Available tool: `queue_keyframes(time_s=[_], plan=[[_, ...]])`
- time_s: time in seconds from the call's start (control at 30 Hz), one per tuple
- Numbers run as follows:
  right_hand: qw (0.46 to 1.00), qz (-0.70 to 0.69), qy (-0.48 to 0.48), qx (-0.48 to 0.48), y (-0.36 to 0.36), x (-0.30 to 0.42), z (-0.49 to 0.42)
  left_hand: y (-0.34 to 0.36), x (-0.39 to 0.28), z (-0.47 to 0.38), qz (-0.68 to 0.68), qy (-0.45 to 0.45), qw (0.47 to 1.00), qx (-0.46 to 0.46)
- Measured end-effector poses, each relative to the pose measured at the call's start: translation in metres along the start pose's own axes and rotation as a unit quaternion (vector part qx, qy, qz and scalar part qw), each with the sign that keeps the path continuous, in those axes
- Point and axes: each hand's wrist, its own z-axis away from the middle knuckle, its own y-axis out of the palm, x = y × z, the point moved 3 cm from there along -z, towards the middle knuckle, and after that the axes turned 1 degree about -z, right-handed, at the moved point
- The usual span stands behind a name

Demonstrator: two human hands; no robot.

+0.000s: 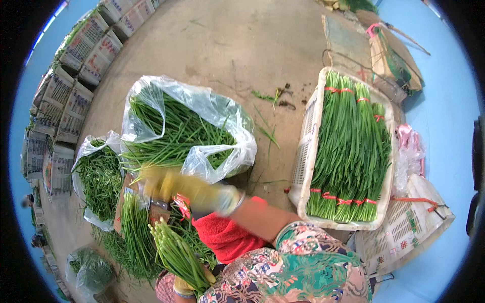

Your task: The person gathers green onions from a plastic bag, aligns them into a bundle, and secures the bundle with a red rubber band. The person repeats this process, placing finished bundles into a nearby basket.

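Note:
My left hand [186, 285], in a yellowish glove, is closed around a bunch of green garlic chives [176, 250] with pale stem ends pointing up and left. Stretched forward and blurred by motion, my right hand [163, 183], in a yellow glove, is at the near edge of a large clear plastic bag [212, 163] full of loose chives [182, 113]; its fingers and whether it holds anything cannot be made out. Below it, another bundle of chives [136, 231] lies by a wooden board [161, 213]. Red ties [182, 206] hang beside the board.
A white plastic crate [303, 151] at right holds several chive bundles bound with red ties. A smaller bag of green scraps [100, 181] stands left of the large bag, with another bag [91, 269] nearer. Stacked crates [66, 110] line the left wall. Loose leaves lie on the floor.

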Motion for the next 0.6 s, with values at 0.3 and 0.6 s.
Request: queue_keyframes(time_s=[0.3, 0.6], plan=[[0.599, 0.344, -0.089, -0.718, -0.406, 0.124, 0.119, -0.008, -0.004, 0.002, -0.191, -0.016, 0.969, -0.157], [0.343, 0.659, 0.457, -0.490, -0.497, 0.041, 0.235, 0.001, -0.044, -0.045, 0.163, -0.171, 0.970, -0.055]])
